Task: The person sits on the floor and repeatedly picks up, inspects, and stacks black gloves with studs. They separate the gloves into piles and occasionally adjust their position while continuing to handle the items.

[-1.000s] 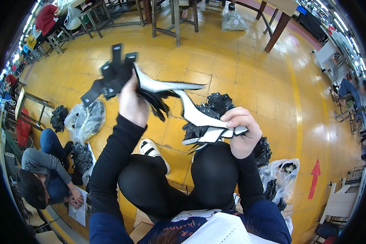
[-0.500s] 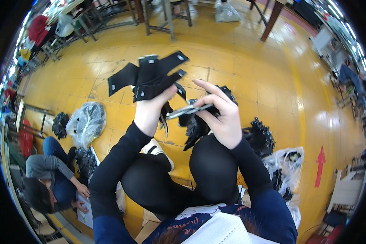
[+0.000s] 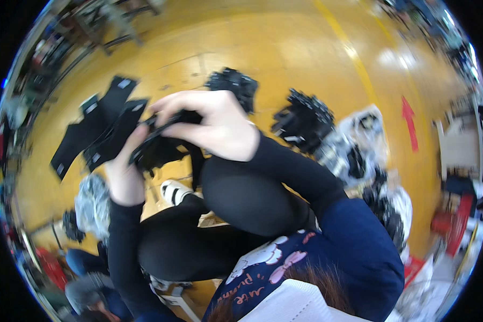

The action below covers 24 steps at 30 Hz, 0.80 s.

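Observation:
My left hand (image 3: 126, 180) is closed around a fanned bunch of flat black fabric pieces (image 3: 110, 118). Small white tags show on several of their ends, which stick out past the thumb. My right hand (image 3: 212, 121), smeared by motion, has come up against the left one. Its thumb and fingers pinch a dark strip of black fabric (image 3: 185, 117) beside the bunch. Whether a tool is also in that hand I cannot make out. More black fabric hangs below both hands, above my knees.
Piles of black pieces (image 3: 304, 121) lie on the yellow floor (image 3: 198, 32) beyond my knees. Clear plastic bags (image 3: 367, 137) stand to the right, another bag (image 3: 91, 204) to the left. A person (image 3: 94, 292) sits low at the left. A red arrow (image 3: 409, 123) marks the floor.
The view has swung to the right. My right hand has moved left to meet the left hand. A thin silvery-grey item seen in the right fingers earlier no longer shows.

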### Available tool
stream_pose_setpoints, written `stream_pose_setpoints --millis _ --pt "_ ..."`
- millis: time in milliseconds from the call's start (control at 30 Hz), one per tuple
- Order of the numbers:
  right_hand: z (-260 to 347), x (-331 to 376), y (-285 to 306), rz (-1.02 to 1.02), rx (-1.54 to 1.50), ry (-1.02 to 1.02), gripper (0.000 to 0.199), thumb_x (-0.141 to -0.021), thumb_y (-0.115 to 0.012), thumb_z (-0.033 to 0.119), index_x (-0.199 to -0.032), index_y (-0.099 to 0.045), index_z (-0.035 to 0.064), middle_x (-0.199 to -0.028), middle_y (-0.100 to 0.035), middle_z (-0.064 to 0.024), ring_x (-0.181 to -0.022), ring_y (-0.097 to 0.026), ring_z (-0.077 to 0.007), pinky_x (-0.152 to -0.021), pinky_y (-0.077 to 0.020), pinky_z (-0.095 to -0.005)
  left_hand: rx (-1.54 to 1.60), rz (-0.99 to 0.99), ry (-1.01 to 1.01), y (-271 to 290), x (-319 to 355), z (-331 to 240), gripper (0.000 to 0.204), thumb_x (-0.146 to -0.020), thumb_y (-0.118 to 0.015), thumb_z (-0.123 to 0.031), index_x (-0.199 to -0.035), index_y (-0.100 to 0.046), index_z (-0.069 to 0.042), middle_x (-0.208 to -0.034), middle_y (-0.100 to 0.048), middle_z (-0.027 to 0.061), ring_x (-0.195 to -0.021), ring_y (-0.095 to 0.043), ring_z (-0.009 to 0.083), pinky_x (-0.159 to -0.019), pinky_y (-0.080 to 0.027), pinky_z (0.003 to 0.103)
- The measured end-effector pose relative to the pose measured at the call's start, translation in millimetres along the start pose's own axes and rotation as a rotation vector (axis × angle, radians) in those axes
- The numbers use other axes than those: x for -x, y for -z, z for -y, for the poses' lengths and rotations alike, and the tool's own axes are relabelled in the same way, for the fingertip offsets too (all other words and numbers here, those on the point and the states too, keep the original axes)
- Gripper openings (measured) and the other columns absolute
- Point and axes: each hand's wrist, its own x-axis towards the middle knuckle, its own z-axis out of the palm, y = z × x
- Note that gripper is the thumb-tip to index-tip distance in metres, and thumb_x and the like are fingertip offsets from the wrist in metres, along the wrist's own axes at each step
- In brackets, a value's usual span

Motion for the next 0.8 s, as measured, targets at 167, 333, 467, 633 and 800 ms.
stream_pose_setpoints --millis 167,333,467,633,800 --pt "-16 4 3 -0.119 -0.019 0.119 0.016 -0.074 -0.069 0.000 -0.089 -0.064 0.0022 -0.090 -0.064 -0.0084 -0.088 -0.063 -0.0208 -0.080 -0.0476 -0.0285 0.019 0.005 0.095 -12 1 -2 0.024 -0.091 -0.059 -0.013 -0.110 -0.062 0.002 -0.104 -0.063 0.0068 -0.096 -0.058 0.0139 -0.086 -0.044 0.025" --pt "-33 18 15 -0.218 0.063 0.050 0.016 -0.075 -0.070 0.002 -0.089 -0.064 0.0033 -0.088 -0.066 -0.0095 -0.085 -0.065 -0.0231 -0.077 -0.0498 -0.0301 0.166 -0.203 0.312 -20 -11 2 0.022 -0.092 -0.057 -0.013 -0.108 -0.061 0.002 -0.101 -0.062 0.0055 -0.094 -0.056 0.0130 -0.085 -0.043 0.024" --pt "-61 48 52 -0.431 0.224 0.102 0.019 -0.073 -0.069 -0.005 -0.091 -0.064 0.0005 -0.091 -0.065 -0.0104 -0.085 -0.065 -0.0204 -0.076 -0.0509 -0.0282 0.397 0.036 0.184 25 -27 6 0.028 -0.094 -0.050 -0.009 -0.118 -0.042 0.004 -0.104 -0.052 0.0092 -0.082 -0.046 0.0134 -0.078 -0.044 0.025" --pt "-81 130 123 -0.391 0.523 -0.059 0.017 -0.074 -0.068 -0.008 -0.089 -0.064 -0.0012 -0.093 -0.066 -0.0109 -0.086 -0.064 -0.0196 -0.077 -0.0508 -0.0276 0.442 0.184 0.388 21 -26 10 0.045 -0.089 -0.045 -0.001 -0.132 -0.034 0.006 -0.126 -0.050 0.0152 -0.107 -0.053 0.0222 -0.096 -0.046 0.031" --pt "-105 197 170 -0.441 0.500 -0.471 0.021 -0.076 -0.070 0.000 -0.097 -0.066 0.0016 -0.094 -0.068 -0.0068 -0.087 -0.064 -0.0146 -0.081 -0.0485 -0.0267 0.220 0.147 0.458 -6 -10 8 0.048 -0.099 -0.043 -0.015 -0.141 -0.028 0.001 -0.142 -0.040 0.0173 -0.123 -0.049 0.0245 -0.101 -0.044 0.033"
